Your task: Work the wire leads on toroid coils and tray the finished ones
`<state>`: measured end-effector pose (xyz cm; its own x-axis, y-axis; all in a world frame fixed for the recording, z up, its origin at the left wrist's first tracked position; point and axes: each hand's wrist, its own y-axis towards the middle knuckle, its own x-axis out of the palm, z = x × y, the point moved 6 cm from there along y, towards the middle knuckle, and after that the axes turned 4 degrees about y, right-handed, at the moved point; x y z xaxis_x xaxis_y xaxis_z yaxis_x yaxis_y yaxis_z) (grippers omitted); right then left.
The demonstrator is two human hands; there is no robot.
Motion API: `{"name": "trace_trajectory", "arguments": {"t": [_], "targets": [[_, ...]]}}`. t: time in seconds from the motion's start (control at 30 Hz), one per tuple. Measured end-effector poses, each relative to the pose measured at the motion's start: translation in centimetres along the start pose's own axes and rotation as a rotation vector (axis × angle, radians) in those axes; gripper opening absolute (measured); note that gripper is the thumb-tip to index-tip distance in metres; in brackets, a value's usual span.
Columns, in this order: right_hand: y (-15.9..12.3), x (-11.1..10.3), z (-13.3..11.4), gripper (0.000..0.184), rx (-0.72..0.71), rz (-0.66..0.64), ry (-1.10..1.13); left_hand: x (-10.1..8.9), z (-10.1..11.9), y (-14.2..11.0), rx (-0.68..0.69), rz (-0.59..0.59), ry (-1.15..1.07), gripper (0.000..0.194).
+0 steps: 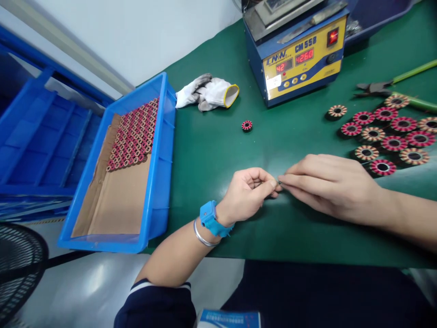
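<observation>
My left hand point(249, 193), with a blue wristband and a silver bangle, is closed in a pinch over the green table. Fingertip to fingertip with it, my right hand point(331, 187) is closed too, thumb and fingers pressed together. Only a tiny dark bit shows where the two hands meet; whatever they hold is hidden by the fingers. A single small red wound stator point(246, 125) lies beyond my left hand. Past my right hand stands a group of several wound stators point(394, 143), some red and some copper-coloured.
At left, a blue bin point(159, 182) lined with cardboard holds rows of stators point(134, 134). White gloves point(211, 92) lie behind. A CM 558 machine point(303, 59) with lit red digits stands at the back, a knife on top. Green-handled cutters point(375, 88) lie right; a fan point(20, 269) stands lower left.
</observation>
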<state>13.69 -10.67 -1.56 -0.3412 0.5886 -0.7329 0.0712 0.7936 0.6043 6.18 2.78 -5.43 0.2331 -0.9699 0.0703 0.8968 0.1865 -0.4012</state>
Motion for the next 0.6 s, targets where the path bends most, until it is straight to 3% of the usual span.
{"name": "trace_trajectory", "arguments": {"t": [0.17, 0.23, 0.3, 0.37, 0.43, 0.5, 0.6], "targets": [[-0.3, 0.3, -0.7, 0.015, -0.118, -0.037, -0.12, 0.3, 0.1, -0.3, 0.019, -0.012, 0.06, 0.021], [-0.3, 0.5, -0.6, 0.013, -0.06, -0.041, -0.077, 0.3, 0.3, -0.5, 0.108, 0.024, 0.182, 0.017], [-0.2, 1.0, 0.2, 0.015, 0.123, -0.07, 0.129, 0.4, 1.4, -1.0, 0.322, 0.076, 0.405, 0.016], [-0.3, 1.9, 1.5, 0.025, 0.398, -0.143, 0.481, 1.0, 2.5, -2.0, 0.573, 0.099, 0.648, 0.015], [-0.7, 3.1, 2.2, 0.036, 0.635, -0.27, 0.843, 1.7, 3.0, -2.7, 0.726, 0.079, 0.767, 0.016], [-0.8, 3.6, 2.2, 0.042, 0.737, -0.382, 1.056, 1.6, 3.0, -2.7, 0.69, 0.058, 0.717, 0.015], [-0.3, 2.3, 2.6, 0.031, 0.587, -0.296, 0.901, 0.7, 2.0, -1.7, 0.399, 0.029, 0.451, 0.014]]}}
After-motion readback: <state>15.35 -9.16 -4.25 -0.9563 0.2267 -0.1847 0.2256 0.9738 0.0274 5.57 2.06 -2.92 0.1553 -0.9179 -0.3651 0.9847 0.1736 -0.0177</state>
